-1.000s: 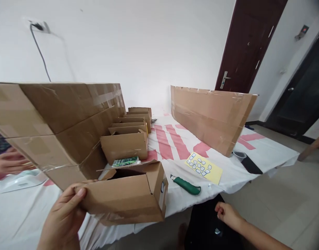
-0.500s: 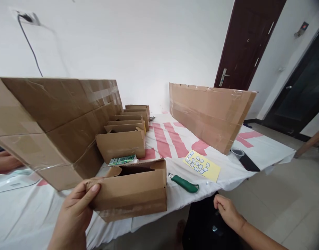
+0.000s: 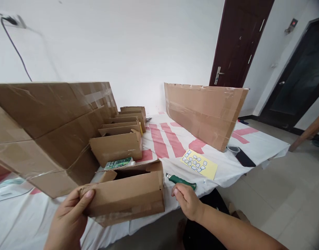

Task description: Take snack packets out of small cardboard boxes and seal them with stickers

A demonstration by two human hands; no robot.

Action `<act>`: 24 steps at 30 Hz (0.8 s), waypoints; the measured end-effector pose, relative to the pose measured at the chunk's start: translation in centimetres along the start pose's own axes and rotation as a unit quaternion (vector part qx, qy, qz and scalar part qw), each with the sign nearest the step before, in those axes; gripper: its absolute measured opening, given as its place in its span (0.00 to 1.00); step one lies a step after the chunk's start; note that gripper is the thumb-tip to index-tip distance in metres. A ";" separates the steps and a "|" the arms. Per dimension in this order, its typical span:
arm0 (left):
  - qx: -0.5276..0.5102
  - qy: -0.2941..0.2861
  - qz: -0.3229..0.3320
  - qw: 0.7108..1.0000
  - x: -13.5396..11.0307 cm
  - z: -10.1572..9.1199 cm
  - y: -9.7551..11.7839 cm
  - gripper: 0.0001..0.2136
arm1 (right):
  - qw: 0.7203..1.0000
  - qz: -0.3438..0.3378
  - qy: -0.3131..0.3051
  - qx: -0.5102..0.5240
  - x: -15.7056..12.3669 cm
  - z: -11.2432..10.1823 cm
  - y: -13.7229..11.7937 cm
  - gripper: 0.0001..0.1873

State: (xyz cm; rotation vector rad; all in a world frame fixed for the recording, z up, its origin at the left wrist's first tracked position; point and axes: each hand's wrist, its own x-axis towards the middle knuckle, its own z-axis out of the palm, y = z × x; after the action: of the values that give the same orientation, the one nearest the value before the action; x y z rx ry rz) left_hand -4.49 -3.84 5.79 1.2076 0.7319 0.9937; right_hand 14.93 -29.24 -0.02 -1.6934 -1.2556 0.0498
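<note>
My left hand (image 3: 73,211) grips the near left corner of an open-topped cardboard box (image 3: 130,198), thumb on its front face. The box stands at the table's front edge, and its inside is mostly hidden. To the right, my right hand (image 3: 187,199) is closed, its fingers curled together; whatever they may hold is hidden. Just behind that hand lies a green utility knife (image 3: 180,180) on the cloth, close to the fingers. A green and white carton (image 3: 119,163) lies behind the box. Farther right is a yellow sheet (image 3: 199,165) bearing several small white pieces.
Several open boxes (image 3: 118,147) form a row going back, beside a tall cardboard stack (image 3: 63,128) on the left. A cardboard panel (image 3: 203,114) stands at the right. Near it are a clear cup (image 3: 233,149) and a black flat object (image 3: 245,158).
My right hand has moved left and up from near my lap to beside the utility knife and box. My left hand keeps its grip; the view has shifted slightly.
</note>
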 end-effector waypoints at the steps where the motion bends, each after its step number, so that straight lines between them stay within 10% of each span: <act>1: -0.001 -0.002 -0.001 1.000 0.0 0.0 0.0 0.26 | 1.000 0.000 0.019 -0.005 0.2 0.4 0.0 0.12; 24: 0.020 -0.019 0.011 1.000 0.0 0.4 -0.5 0.26 | 0.988 0.012 0.154 0.004 2.8 2.7 1.5 0.11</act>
State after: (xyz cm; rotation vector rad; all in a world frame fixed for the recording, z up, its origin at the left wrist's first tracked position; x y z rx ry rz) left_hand -4.05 -4.00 5.34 1.2691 0.7134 0.9761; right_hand 15.84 -25.25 -1.13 -1.6371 -1.0025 -0.1847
